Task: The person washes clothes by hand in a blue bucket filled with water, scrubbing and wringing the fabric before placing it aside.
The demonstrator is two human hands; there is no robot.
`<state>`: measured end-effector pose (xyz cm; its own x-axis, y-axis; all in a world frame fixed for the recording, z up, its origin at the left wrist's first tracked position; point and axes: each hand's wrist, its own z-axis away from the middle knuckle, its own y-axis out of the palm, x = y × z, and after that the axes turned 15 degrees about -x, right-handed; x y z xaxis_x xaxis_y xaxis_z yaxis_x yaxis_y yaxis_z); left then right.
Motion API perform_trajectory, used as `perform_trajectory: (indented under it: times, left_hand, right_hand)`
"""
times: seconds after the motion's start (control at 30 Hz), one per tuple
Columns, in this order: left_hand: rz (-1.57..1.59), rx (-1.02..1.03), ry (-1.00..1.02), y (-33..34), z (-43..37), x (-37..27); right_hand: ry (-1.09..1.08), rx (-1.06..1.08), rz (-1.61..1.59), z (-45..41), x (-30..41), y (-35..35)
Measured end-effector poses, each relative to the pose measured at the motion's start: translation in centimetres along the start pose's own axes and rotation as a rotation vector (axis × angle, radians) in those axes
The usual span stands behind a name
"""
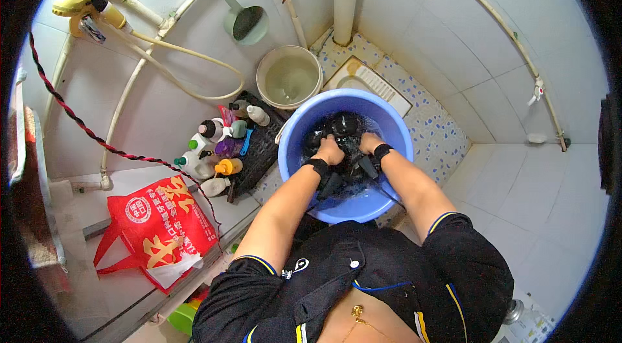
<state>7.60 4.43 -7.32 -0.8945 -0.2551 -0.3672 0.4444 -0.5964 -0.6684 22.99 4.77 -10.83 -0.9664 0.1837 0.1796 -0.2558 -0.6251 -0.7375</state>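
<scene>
A large blue plastic basin point(403, 136) stands before me, holding water and soaked dark fabric point(344, 124). Bubbles and wet glints show on the fabric's folds. My left hand point(331, 150) is inside the basin, its fingers curled into the fabric at the left of centre. A short gap away, my right hand point(371, 142) grips the cloth with bent fingers, their tips hidden in the dark folds. Each wrist wears a black band point(383, 150). Beneath the forearms are dark block-shaped pieces point(368, 167) with thin cords; how they are attached is unclear.
Behind the basin are a white bucket of water point(291, 75) and a squat toilet point(357, 74). Several bottles point(201, 164) crowd a black crate point(257, 160) at left. A red bag point(165, 226) lies nearby. A dipper point(247, 22) and yellow shower head point(75, 2) hang on the wall.
</scene>
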Motion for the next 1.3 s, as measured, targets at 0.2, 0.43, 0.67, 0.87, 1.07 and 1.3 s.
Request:
perform_trajectory:
  times: [0.2,0.43,0.67,0.87,1.07,1.3]
  left_hand:
    - [0.89,-0.107,-0.39,-1.1,0.7,4.0]
    - [1.23,0.354,-0.204,-4.6,6.7,-0.5]
    - [1.543,0.311,-0.222,-3.7,7.4,-1.6]
    - [1.189,0.116,-0.016,-4.8,9.5,-2.4]
    - [0.933,-0.138,0.309,-5.8,8.7,1.3]
    - [1.335,0.456,-0.129,-8.3,11.7,2.9]
  right_hand:
    - [-0.232,-0.286,-0.407,7.7,-0.1,-8.6]
    - [-0.3,-0.339,-0.789,15.9,3.8,-15.0]
    - [-0.412,-0.761,-0.449,14.3,5.9,-8.6]
    - [-0.211,-0.629,-0.241,11.8,2.5,-5.2]
    - [-0.181,-0.517,-0.554,10.0,-2.3,-4.0]
    - [0.121,-0.41,-1.344,14.4,-0.7,-7.8]
